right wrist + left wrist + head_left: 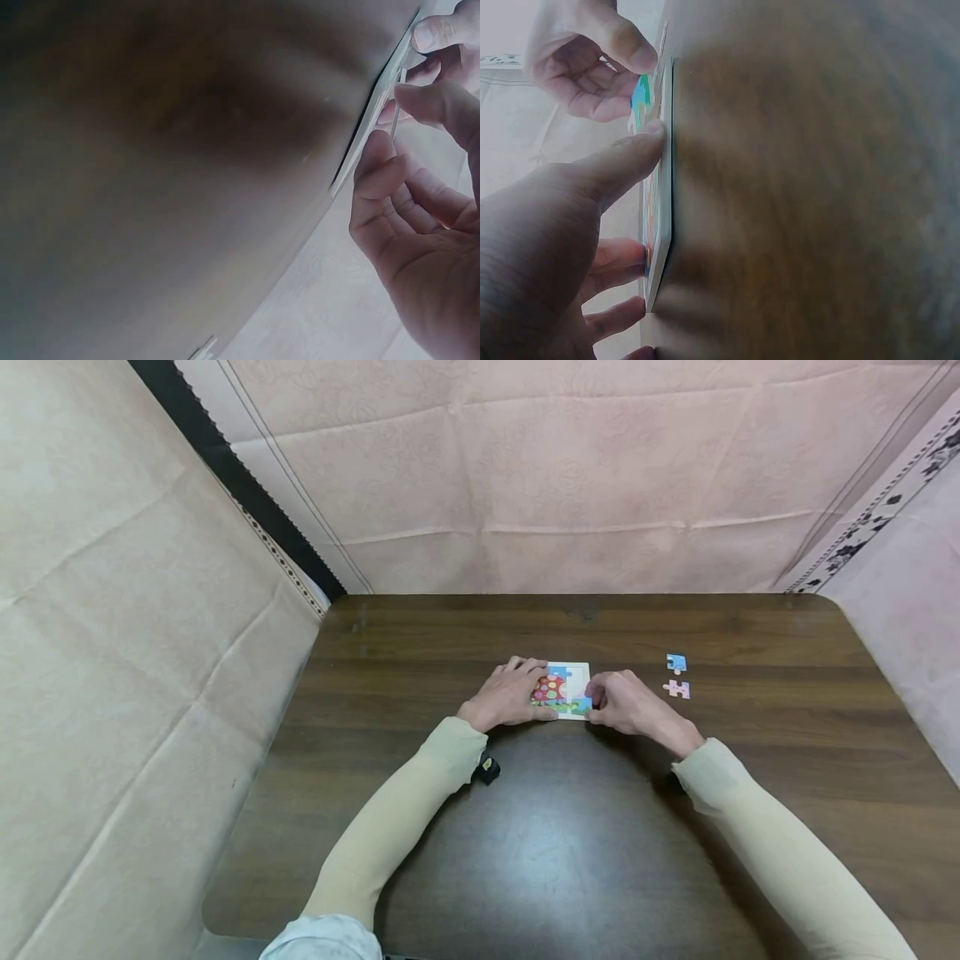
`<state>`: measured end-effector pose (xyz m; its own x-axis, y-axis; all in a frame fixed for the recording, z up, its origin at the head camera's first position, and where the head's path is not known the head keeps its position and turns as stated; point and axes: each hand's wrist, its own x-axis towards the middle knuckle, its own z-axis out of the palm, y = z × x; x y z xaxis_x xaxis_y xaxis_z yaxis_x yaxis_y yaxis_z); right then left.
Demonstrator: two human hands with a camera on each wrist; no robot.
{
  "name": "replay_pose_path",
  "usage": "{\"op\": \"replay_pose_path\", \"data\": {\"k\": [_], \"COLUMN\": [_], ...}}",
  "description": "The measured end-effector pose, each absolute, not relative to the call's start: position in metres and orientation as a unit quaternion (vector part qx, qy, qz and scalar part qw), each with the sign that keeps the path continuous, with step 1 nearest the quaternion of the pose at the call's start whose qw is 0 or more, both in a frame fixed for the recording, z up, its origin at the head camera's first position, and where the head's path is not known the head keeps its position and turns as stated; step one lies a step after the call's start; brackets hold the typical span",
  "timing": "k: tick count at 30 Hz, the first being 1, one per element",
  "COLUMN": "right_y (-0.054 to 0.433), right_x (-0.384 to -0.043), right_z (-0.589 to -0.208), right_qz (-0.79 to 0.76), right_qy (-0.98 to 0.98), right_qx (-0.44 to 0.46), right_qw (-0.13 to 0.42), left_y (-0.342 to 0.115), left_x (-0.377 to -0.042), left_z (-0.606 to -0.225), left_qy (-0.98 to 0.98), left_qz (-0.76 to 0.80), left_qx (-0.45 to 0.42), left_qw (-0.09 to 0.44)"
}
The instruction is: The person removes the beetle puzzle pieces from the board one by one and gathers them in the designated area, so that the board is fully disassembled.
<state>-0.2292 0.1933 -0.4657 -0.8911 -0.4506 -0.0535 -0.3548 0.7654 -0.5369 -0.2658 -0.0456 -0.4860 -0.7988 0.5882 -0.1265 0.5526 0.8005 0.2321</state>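
Note:
A small jigsaw puzzle board [581, 667] with a white rim lies on the table, showing a red, dotted picture with blue and green parts. My left hand [508, 695] rests along its left side, with the thumb on the near edge and the other fingers spread toward the far side. At the board's right side, my right hand [628, 702] pinches a puzzle piece [640, 99] between thumb and fingers. In the left wrist view that piece looks blue and green and is tilted up over the board; the right wrist view shows it edge-on.
Two loose puzzle pieces lie right of the board: a blue one [676, 662] and, nearer, a pink and purple one [677, 689]. The brown wooden table [420, 635] has cloth hangings [570, 468] behind it and at both sides.

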Motion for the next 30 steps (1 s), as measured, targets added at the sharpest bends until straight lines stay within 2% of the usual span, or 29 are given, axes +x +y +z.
{"op": "replay_pose_path", "data": {"k": [14, 23, 30], "right_y": [0.221, 0.253, 0.278], "right_x": [-0.216, -0.209, -0.206], "right_z": [-0.468, -0.469, -0.468], "right_qz": [-0.286, -0.287, -0.285], "right_qy": [0.935, 0.936, 0.938], "right_qx": [-0.192, -0.191, -0.182], "right_qw": [0.09, 0.068, 0.071], "left_y": [-0.047, -0.046, -0.047], "left_x": [-0.264, -0.264, -0.265], "left_z": [-0.488, -0.488, -0.488], "left_qy": [0.944, 0.943, 0.942], "left_qz": [0.097, 0.104, 0.111], "left_qx": [0.303, 0.303, 0.304], "left_qw": [0.091, 0.092, 0.091]}}
